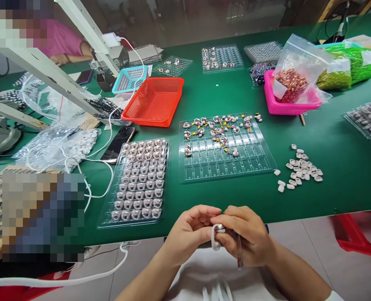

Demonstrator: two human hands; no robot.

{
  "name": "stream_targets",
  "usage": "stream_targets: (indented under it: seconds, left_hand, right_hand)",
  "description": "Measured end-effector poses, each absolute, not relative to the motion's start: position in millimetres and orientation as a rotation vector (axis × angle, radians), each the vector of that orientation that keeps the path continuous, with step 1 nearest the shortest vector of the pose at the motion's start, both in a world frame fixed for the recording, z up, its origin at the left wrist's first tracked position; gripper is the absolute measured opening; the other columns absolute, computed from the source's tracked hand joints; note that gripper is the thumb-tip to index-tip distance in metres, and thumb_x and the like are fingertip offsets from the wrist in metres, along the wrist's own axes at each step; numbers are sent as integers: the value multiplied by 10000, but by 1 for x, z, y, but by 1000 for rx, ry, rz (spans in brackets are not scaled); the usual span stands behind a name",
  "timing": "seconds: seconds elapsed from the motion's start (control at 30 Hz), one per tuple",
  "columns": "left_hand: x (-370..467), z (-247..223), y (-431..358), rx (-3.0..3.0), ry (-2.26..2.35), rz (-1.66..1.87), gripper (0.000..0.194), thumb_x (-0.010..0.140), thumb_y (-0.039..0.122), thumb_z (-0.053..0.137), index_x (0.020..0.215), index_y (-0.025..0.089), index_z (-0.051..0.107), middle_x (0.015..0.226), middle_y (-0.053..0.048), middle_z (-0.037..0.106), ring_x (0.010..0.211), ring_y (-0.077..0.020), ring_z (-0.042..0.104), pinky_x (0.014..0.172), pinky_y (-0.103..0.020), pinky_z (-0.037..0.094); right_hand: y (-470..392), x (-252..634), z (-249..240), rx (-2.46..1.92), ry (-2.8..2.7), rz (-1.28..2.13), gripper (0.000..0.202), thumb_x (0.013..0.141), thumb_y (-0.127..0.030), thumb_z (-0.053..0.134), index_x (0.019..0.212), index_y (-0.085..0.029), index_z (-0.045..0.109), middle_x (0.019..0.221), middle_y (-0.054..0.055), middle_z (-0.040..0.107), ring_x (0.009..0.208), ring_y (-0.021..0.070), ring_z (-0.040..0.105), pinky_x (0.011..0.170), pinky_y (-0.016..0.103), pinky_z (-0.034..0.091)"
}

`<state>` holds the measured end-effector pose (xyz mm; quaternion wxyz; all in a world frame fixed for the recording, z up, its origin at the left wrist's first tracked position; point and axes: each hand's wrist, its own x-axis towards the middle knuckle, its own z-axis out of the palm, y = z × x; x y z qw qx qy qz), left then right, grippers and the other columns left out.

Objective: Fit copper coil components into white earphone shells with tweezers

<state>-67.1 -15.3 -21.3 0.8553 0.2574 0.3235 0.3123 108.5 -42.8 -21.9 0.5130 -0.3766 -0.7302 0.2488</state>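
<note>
Both my hands meet in front of me, low and close to the near edge of the green table [204,200], grasping a small white curved piece [216,241] between them. My left hand [190,234] has its thumb against the side of the piece, with the fingers bent behind. My right hand [250,234] pinches it near its upper end, forefinger above and thumb below. A slim strip [240,256] sticks down from under my right fingers; I cannot tell what it is.

Straight ahead lies a clear tray [229,169], its far rows strewn with small white parts with yellow bits [217,131], and most of its near cells bare. To the right of it, loose white caps [304,169] lie scattered on the table. On the left is a tray of shiny rounded parts [138,184] in rows, with a dark phone [119,144] just beside it.

Farther off, a red basket [156,100] stands in front of a light blue basket [129,79]. On the far right, a pink basket [290,109] holds a clear bag of copper-coloured pieces [292,83], and green bags [354,69] lie just beside it. Across the table, at the upper left, a person in a pink top [58,39] rests an arm on the tabletop.
</note>
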Motion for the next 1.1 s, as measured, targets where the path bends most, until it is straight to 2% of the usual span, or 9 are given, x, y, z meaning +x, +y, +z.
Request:
stream_targets:
  seconds: [0.13,0.3,0.53,0.7,0.83,1.1]
  left_hand:
    - [-70,-24,-15,608,590,648,462,626,254,929,1061,233,775,872,-43,758,742,-155,694,670,-256,566]
    - [-68,-28,-18,622,630,707,462,582,188,941,1019,247,805,794,-29,743,690,-133,658,653,-242,559]
    - [-68,-27,-22,732,726,779,433,636,225,915,1054,238,801,837,-62,765,691,-151,671,648,-271,592]
    - [-68,-21,-23,788,715,806,394,694,212,879,1075,270,793,837,-43,767,697,-146,676,648,-254,593]
    - [-68,-20,-23,878,710,846,410,686,206,880,1083,257,793,821,-50,759,676,-145,658,626,-239,581]
    - [-64,-25,-26,1005,697,992,301,760,182,817,1053,248,800,803,-35,746,654,-122,627,615,-197,539]
  right_hand:
    - [-43,109,-21,-925,-1789,564,256,908,-175,545,1156,-199,605,677,24,639,539,145,547,499,259,402]
    - [-42,108,-20,-901,-1830,515,228,954,-209,509,1168,-184,584,652,23,612,507,144,503,478,272,350]
    - [-43,109,-21,-912,-1859,480,263,942,-192,500,1193,-171,576,652,20,584,497,149,498,482,276,348]
    - [-44,108,-22,-923,-1856,437,254,952,-196,484,1192,-161,558,691,39,631,526,158,533,490,280,370]
    - [-44,108,-23,-920,-1861,465,223,953,-186,492,1168,-166,545,705,43,649,548,163,536,500,286,374]
    - [-44,100,-24,-937,-1843,419,156,952,-155,489,1087,-161,567,642,22,589,525,157,484,502,286,356]
